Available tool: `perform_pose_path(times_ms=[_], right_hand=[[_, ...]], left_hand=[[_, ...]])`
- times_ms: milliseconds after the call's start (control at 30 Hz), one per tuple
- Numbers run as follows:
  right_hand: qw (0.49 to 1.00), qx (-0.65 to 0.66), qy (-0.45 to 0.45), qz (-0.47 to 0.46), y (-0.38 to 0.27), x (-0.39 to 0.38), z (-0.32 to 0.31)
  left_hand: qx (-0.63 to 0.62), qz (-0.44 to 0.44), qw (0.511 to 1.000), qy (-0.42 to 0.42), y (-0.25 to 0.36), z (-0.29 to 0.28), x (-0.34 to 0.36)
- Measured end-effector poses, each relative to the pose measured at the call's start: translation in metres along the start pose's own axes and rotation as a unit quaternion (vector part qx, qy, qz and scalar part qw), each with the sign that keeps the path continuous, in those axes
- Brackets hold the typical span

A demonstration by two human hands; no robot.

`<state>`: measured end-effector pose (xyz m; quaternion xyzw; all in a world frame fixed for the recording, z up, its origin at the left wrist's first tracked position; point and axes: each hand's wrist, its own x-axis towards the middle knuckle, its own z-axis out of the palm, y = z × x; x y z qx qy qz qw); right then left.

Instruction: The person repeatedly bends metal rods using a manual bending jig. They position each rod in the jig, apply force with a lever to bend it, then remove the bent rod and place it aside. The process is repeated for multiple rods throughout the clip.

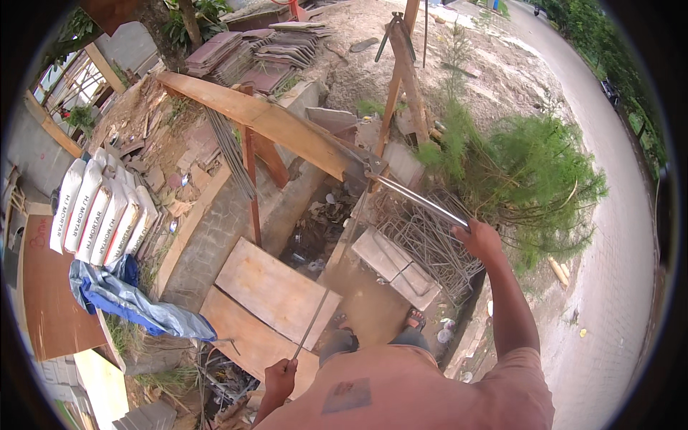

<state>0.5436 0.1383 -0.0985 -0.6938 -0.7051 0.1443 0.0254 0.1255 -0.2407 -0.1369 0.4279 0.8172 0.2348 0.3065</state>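
My right hand is closed round the end of a long silvery metal lever, arm stretched out to the right. The lever's far end meets a metal bending jig at the near end of a raised wooden beam. Low in the view, my left hand grips a thin steel rod. This rod slants up over the boards toward the beam's end; where it meets the jig is too small to make out. A heap of bent steel rods lies beneath the lever.
Wooden boards lie left of my feet, beside a debris-filled trench. Straight rods lean against the beam. White mortar sacks and a blue tarp are at left. A leafy bush and paved road lie right.
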Motion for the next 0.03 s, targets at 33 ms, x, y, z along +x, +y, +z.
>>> perform_pose_path(times_ms=[33], right_hand=[[0.999, -0.027, 0.024, 0.017, 0.0012, -0.0014, 0.0042]], left_hand=[[0.0, 0.005, 1.0, -0.017, -0.0106, -0.0065, 0.0047]])
